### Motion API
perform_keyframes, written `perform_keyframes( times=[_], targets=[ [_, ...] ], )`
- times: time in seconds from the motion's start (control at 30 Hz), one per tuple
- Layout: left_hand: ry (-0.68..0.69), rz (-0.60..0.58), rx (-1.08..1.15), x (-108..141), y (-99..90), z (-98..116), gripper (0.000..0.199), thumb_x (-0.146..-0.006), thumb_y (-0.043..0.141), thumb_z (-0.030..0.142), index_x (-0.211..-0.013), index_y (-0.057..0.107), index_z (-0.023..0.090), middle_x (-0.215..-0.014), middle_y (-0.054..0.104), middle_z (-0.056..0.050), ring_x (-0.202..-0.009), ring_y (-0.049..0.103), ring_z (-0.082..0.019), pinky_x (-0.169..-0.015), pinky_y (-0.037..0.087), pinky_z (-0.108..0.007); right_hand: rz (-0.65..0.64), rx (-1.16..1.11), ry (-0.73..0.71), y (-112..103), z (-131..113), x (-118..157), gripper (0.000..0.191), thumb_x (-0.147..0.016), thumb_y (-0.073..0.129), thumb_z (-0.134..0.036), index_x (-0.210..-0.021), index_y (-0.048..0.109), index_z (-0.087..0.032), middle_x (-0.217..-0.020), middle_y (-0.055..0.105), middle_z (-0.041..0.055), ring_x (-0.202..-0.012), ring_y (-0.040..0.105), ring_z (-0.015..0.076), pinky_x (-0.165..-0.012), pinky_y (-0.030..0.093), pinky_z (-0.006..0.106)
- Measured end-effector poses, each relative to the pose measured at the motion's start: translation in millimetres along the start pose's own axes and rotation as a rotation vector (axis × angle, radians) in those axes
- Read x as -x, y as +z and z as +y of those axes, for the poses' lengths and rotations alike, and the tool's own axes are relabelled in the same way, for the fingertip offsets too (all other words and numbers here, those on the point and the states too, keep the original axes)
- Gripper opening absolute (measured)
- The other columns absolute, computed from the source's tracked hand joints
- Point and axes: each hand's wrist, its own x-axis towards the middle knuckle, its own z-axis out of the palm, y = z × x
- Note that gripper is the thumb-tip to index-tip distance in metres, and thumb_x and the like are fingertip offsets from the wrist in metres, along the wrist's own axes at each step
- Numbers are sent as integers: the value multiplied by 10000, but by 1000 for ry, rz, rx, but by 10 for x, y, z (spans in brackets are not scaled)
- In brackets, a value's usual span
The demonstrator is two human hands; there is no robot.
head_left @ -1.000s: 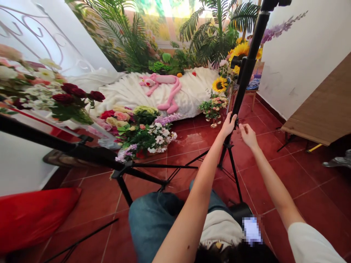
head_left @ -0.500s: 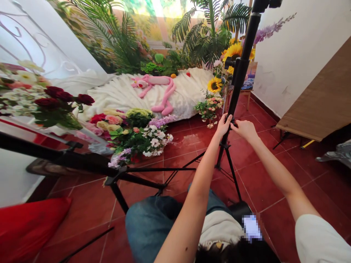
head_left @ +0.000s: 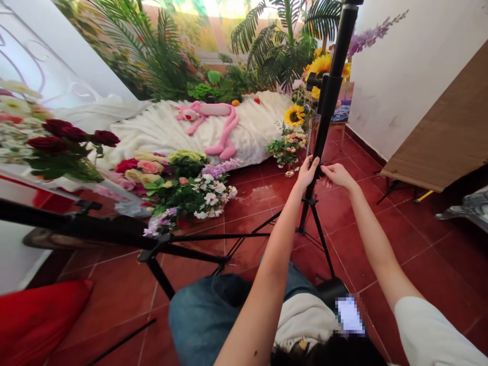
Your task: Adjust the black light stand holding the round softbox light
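Note:
A black tripod light stand (head_left: pixel 331 96) rises in front of me, tilted slightly to the right in the head view. My left hand (head_left: pixel 307 174) is wrapped around its pole from the left, low on the upright, above the spread of the legs. From the right, my right hand (head_left: pixel 337 176) pinches at a small black knob on the pole at the same height; the knob is mostly covered by the fingers. Higher up, another clamp knob (head_left: pixel 314 81) sticks out to the left of the pole.
A second black stand (head_left: pixel 114 231) crosses the lower left. Flower bunches (head_left: pixel 190 190) sit in front of a white-draped platform (head_left: pixel 259 134) with a pink plush toy (head_left: pixel 224 129). A brown board (head_left: pixel 438 122) leans at right; a red cloth (head_left: pixel 41 320) lies at lower left.
The whole scene has shifted slightly left in view as the head turned a little. Both hands stay at the same place on the pole.

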Motion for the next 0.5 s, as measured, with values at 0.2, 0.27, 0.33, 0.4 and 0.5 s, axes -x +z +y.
perform_keyframes(
  times=[0.2,0.27,0.33,0.4,0.5],
  targets=[
    [32,12,-63,-36,50,-18,469,-904,534,527,-1263,569,227,-1066,664,-42,-968,622,-130,-897,491,-259,76,-297,-17,146,152,-64,685,-705,525,-833,-572,583,-164,-442,605,60,-311,484,103,-321,367,205],
    [38,56,-104,-1,63,-24,456,-918,514,512,-1264,569,219,-1135,663,-60,-1027,619,-142,-925,485,-268,101,-311,-34,167,168,-74,684,-684,534,-840,-555,575,-169,-422,586,49,-299,464,101,-309,342,206],
    [33,101,-116,93,19,-60,436,-924,513,482,-1252,572,201,-1222,646,-84,-1097,608,-146,-956,475,-265,133,-309,-50,186,185,-81,675,-698,522,-829,-544,567,-173,-416,573,44,-292,444,96,-308,321,209],
    [-20,97,-105,257,-121,-132,423,-907,546,457,-1227,581,183,-1269,634,-105,-1115,614,-146,-954,479,-260,171,-289,-54,212,203,-90,664,-736,491,-807,-540,560,-176,-419,566,41,-292,427,90,-319,305,212],
    [-239,-8,-151,615,-555,-250,410,-865,577,475,-1111,637,152,-1135,695,-116,-937,670,-156,-855,523,-296,265,-238,-40,271,219,-111,646,-780,438,-774,-524,531,-188,-421,547,31,-305,417,88,-344,287,214]
  ],
)
